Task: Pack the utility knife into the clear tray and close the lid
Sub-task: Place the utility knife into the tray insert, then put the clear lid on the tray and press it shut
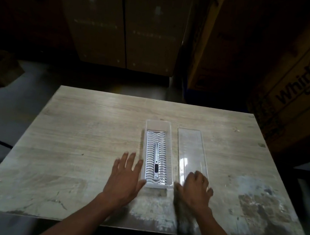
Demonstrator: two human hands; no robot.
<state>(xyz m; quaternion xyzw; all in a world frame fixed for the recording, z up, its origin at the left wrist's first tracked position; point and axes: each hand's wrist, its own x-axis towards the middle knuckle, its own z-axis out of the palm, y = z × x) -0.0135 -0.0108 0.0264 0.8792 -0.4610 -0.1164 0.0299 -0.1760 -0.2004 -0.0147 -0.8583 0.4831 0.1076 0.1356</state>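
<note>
tray [168,185] clear, white wavy ribs | knife [155,159] silver-black | table [90,129] pale woodgrain

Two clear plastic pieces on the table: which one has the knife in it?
The left piece, the tray: the knife lies on its ribbed insert. The right one is the flat lid, under the right hand.
</note>
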